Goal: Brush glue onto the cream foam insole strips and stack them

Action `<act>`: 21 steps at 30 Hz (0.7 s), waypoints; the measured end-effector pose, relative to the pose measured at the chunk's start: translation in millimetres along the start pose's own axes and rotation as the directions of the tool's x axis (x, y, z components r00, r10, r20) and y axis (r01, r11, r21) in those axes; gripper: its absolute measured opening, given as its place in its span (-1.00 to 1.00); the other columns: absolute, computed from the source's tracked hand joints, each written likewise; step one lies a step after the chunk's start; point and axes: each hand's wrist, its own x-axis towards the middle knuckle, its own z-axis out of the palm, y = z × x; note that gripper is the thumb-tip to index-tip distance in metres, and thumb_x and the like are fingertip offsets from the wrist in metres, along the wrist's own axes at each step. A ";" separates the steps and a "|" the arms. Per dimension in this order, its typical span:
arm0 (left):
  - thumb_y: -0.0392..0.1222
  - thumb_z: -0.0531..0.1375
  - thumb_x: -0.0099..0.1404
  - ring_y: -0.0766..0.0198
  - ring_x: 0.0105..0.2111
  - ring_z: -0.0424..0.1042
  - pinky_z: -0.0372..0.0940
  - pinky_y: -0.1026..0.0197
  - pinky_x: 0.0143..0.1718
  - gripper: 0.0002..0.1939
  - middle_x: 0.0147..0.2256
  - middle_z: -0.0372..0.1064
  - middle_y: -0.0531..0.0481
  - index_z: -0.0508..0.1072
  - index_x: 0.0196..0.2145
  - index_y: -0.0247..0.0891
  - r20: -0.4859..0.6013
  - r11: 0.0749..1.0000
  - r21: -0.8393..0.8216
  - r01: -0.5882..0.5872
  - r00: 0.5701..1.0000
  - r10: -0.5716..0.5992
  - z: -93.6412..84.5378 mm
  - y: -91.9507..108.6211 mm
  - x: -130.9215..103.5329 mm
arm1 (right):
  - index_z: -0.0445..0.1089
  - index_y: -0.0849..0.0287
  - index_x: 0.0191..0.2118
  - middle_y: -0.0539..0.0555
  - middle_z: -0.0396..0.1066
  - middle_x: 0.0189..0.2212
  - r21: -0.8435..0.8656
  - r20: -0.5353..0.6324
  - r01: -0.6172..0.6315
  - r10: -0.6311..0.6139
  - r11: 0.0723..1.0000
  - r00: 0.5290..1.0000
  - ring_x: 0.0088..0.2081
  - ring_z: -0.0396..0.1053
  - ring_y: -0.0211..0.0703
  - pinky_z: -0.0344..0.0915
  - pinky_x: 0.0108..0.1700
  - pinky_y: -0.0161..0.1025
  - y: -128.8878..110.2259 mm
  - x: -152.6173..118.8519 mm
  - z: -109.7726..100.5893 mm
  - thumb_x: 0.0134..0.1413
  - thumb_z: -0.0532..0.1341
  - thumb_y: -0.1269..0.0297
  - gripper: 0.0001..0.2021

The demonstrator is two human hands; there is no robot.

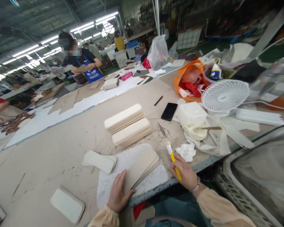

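Observation:
My right hand (186, 173) is closed round the yellow handle of a brush (172, 156), its pale bristles pointing up and away from me. My left hand (118, 191) lies with thumb and fingers apart at the near end of a fanned stack of beige rounded panels (142, 168). That stack rests on a white sheet (104, 186) by the table's front edge. A few whitish panels (100, 160) overlap the sheet's left side. Beyond the sheet stand two neat piles of cream panels, a far pile (124, 118) and a near pile (132, 132).
Scissors (163, 130), a phone (169, 111), a crumpled tissue (186, 152) and a white glue container (192, 115) lie to the right. Behind them are a white fan (224, 96) and an orange bag (189, 80). Another small pile (67, 204) sits front left. A co-worker (82, 60) stands across the table.

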 end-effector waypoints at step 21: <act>0.06 0.21 0.08 0.00 -0.01 0.37 0.37 -0.03 -0.03 -0.31 0.01 0.33 -0.17 0.23 0.13 -0.24 -0.346 0.987 -0.119 -0.106 0.936 0.059 46.5 -38.5 1.2 | 0.33 0.22 -0.41 -0.09 0.14 -0.71 0.346 -0.484 -0.362 0.495 0.866 0.721 -0.67 0.11 -0.33 0.10 -0.64 -0.38 -45.0 33.5 -104.6 0.09 0.08 -0.11 -0.58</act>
